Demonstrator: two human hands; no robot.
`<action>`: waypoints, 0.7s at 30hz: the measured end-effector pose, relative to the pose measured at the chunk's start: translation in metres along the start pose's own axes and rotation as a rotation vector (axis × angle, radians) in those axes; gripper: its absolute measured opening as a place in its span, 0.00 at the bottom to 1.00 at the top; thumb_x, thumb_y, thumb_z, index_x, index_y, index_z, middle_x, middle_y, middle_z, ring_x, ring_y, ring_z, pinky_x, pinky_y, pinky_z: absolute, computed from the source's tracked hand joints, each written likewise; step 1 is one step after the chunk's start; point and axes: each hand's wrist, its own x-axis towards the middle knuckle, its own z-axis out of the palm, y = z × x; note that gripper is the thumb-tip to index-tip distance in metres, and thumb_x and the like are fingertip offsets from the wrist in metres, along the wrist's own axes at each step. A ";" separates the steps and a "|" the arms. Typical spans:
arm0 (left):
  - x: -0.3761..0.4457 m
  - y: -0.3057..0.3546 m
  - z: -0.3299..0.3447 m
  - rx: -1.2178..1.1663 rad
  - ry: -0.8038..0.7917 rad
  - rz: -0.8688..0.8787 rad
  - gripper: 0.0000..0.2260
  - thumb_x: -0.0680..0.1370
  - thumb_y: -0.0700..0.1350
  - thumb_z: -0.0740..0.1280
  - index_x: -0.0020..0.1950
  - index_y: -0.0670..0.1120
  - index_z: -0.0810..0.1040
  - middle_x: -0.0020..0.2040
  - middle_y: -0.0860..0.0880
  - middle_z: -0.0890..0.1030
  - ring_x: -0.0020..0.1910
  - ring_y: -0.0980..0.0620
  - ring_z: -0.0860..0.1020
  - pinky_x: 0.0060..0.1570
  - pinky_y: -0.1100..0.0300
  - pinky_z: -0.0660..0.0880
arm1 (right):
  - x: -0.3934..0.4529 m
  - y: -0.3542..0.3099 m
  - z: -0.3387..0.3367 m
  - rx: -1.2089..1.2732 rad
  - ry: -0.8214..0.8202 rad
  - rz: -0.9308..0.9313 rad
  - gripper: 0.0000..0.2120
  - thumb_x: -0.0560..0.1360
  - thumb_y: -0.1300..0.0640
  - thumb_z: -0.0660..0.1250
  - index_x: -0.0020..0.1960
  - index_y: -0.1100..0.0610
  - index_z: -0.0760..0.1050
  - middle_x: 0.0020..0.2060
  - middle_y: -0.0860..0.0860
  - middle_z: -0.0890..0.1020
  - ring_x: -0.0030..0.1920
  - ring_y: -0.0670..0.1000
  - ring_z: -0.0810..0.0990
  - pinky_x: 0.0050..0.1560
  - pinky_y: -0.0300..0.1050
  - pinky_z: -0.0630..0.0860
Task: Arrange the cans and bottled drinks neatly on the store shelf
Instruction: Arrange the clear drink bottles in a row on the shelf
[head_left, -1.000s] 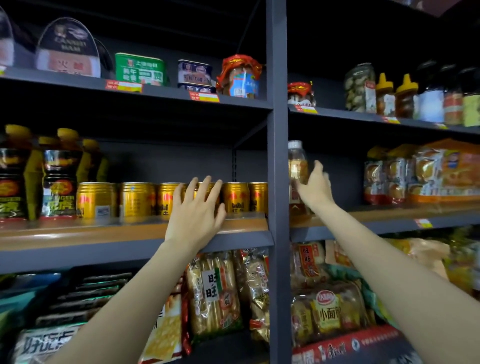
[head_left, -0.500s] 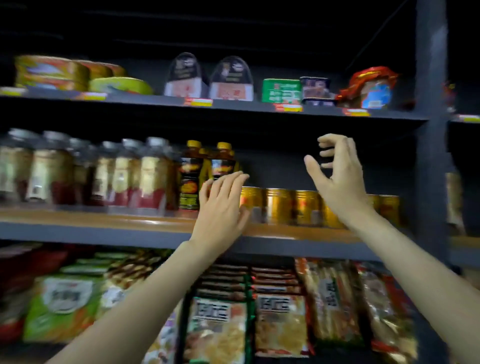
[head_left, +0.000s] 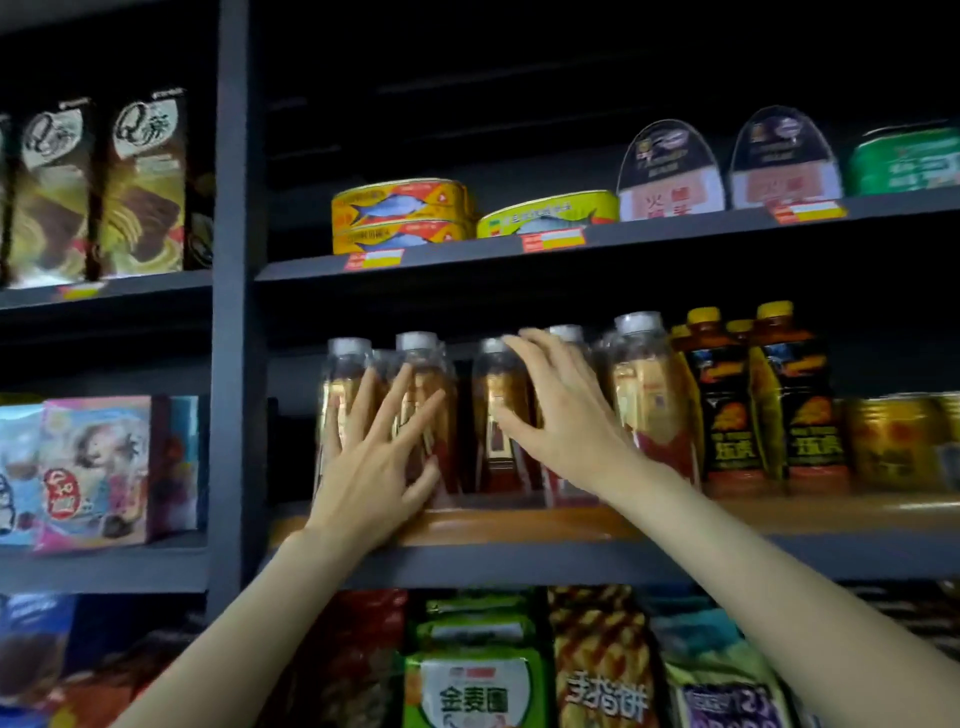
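You are at the clear bottles (head_left: 644, 410) with pale caps in the middle of the frame, standing in a loose row on the wooden middle shelf (head_left: 519, 525), and both your hands are on them. Your left hand (head_left: 374, 467) lies flat with fingers spread and straight against the two leftmost bottles, touching rather than gripping; your right hand (head_left: 566, 421) reaches over the next bottles with fingers extended and slightly arched, thumb stretched toward a bottle, and it clamps nothing that I can see. The hands are apart, with a bottle between them. To do this step well, push evenly with flat fingers low on the bodies rather than at the caps, since tall narrow bottles will likely tip if nudged high, and close the dark gap showing between the second and third bottles so the fronts line up with the shelf edge. The bottles hold an amber liquid nearly to the neck, with red labels below; whether rows behind are full I cannot tell. To the right stand the black-and-yellow bottles (head_left: 769, 405) with yellow caps, then the gold cans (head_left: 893, 441) at the right edge, contents unseen.
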 end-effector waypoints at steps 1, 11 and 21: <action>-0.004 -0.004 0.005 -0.033 0.013 -0.013 0.27 0.75 0.58 0.52 0.75 0.59 0.56 0.77 0.52 0.51 0.76 0.48 0.45 0.69 0.41 0.44 | 0.014 -0.003 0.010 -0.127 -0.059 0.010 0.31 0.79 0.46 0.61 0.77 0.55 0.55 0.74 0.54 0.60 0.74 0.53 0.56 0.73 0.48 0.52; -0.010 -0.004 0.010 -0.164 0.032 -0.060 0.27 0.74 0.56 0.48 0.75 0.62 0.55 0.76 0.54 0.46 0.75 0.52 0.41 0.71 0.44 0.40 | 0.069 -0.008 0.055 -0.556 -0.156 0.119 0.34 0.74 0.46 0.68 0.73 0.60 0.59 0.69 0.59 0.64 0.68 0.60 0.65 0.72 0.55 0.57; -0.007 -0.003 0.009 -0.190 0.002 -0.053 0.28 0.74 0.56 0.47 0.75 0.60 0.55 0.78 0.51 0.50 0.77 0.49 0.45 0.71 0.44 0.39 | 0.013 -0.026 0.005 0.184 0.301 0.197 0.31 0.66 0.58 0.78 0.64 0.57 0.68 0.59 0.54 0.69 0.55 0.44 0.68 0.51 0.18 0.61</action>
